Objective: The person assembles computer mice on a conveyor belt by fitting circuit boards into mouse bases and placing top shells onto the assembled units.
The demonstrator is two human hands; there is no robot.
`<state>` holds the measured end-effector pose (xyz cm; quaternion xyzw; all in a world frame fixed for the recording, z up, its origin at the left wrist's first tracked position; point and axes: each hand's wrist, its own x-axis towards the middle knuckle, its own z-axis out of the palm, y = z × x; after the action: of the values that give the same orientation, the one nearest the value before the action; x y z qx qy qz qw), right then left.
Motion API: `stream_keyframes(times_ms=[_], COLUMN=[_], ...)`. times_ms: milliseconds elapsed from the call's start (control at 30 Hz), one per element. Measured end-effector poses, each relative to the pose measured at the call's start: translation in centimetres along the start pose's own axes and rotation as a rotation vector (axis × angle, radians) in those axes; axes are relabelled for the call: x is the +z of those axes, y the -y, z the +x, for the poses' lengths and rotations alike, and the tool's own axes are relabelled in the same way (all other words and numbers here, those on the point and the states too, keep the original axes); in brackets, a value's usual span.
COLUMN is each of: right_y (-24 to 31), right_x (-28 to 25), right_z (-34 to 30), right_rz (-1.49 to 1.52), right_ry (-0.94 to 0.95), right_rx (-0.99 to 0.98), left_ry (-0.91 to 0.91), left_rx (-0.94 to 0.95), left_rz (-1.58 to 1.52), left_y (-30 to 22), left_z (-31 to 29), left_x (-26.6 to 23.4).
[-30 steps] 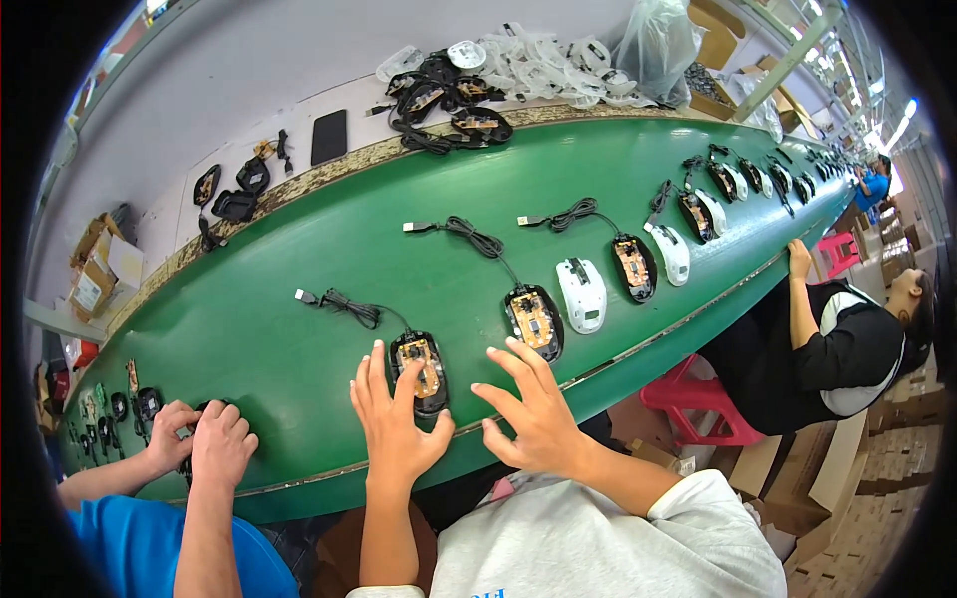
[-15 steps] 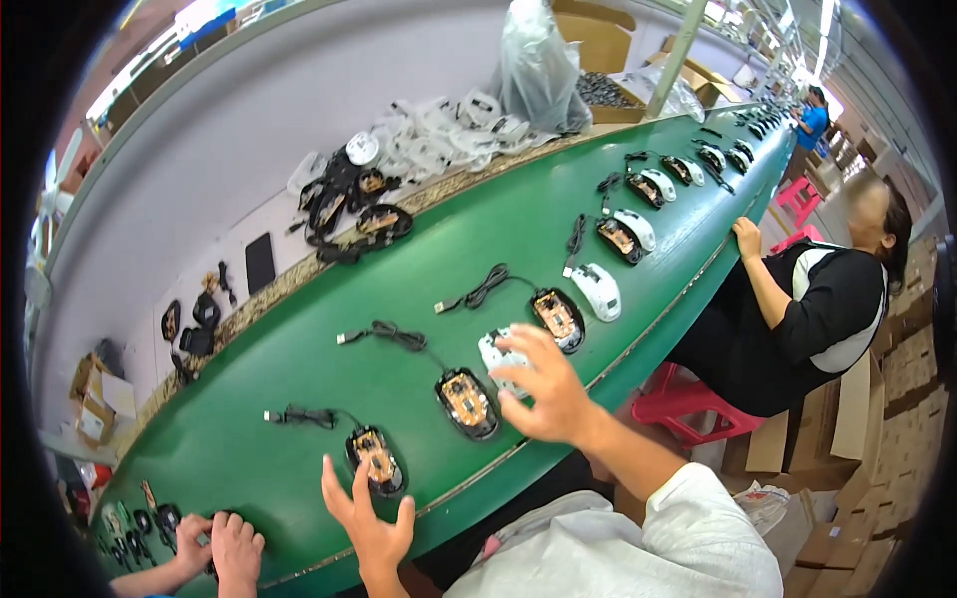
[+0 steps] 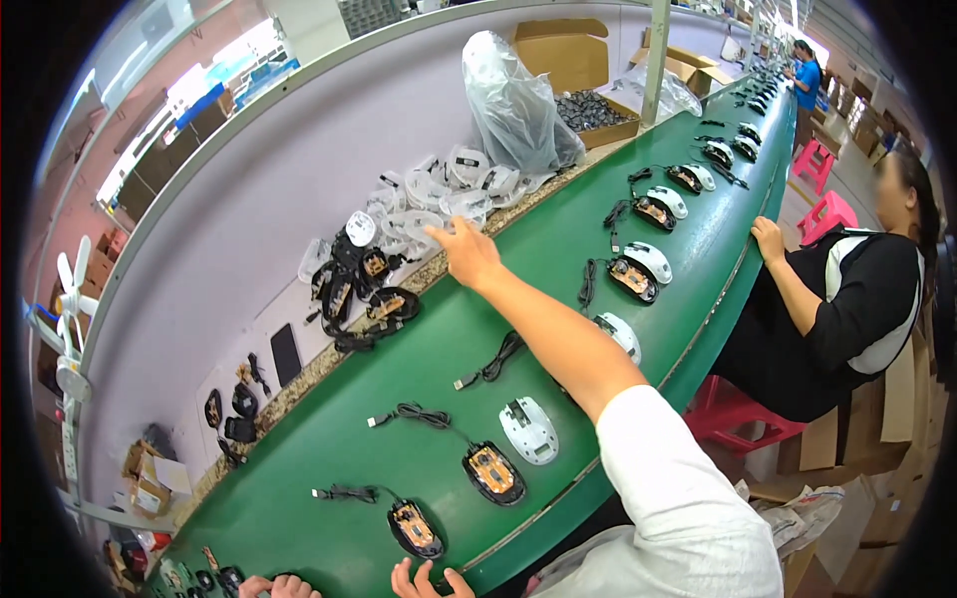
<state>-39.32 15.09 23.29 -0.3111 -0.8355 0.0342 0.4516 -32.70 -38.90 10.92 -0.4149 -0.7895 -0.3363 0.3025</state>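
Note:
My right hand is stretched across the belt to the pile of clear plastic pouches with white mouse shells on the ledge. Its index finger points out at the pile's near edge, and nothing shows in its grip. At the bottom edge my left hand is partly cut off, its fingers apart and bare, just below an open black mouse with its circuit board exposed. Another open mouse lies farther right, with a white mouse shell beside it. Coiled cables trail from these mice.
The green belt carries more mice and shells into the distance. Black mouse parts and a phone lie on the ledge, near a plastic bag. A co-worker sits at right; another person's hand shows bottom left.
My right hand has left the white shell beside the open mouse and reached up and left to the pile. My left hand has dropped toward the lower edge. The whole view has shifted.

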Motion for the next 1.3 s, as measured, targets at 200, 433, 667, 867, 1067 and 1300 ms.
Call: stream_keyframes(times_ms=[200,433,667,867,1067,1300], right_y=[-0.1,3.8,12.0,15.5,16.7,18.3], right_x=[2.6,-6.2,-16.7,-15.6,-12.9,-17.1], right_z=[3.0,1.9,-6.4,-14.9,-18.3,-20.8], right_rz=[-0.093,0.242,0.885,0.843,0.507,0.481], right_ry=[0.12,-0.215,0.53,1.101,1.113,0.35], right_rx=[-0.04,-0.116,-0.14,-0.087,-0.215,-0.467], left_ry=[-0.037,0.081,0.193,0.13,0.128,0.123], left_rx=[-0.034,-0.084,-0.265,-0.286,-0.26,-0.283], left_rz=[-0.138,-0.166,-0.174,-0.224,-0.266,-0.321], left_y=[3.9,3.1,-1.2,-2.0,-2.0,-1.2], left_z=[-2.6,-2.3,1.0,1.7,1.4,0.8], left_x=[1.8,1.3,-1.3,-1.3,-1.4,-1.6])
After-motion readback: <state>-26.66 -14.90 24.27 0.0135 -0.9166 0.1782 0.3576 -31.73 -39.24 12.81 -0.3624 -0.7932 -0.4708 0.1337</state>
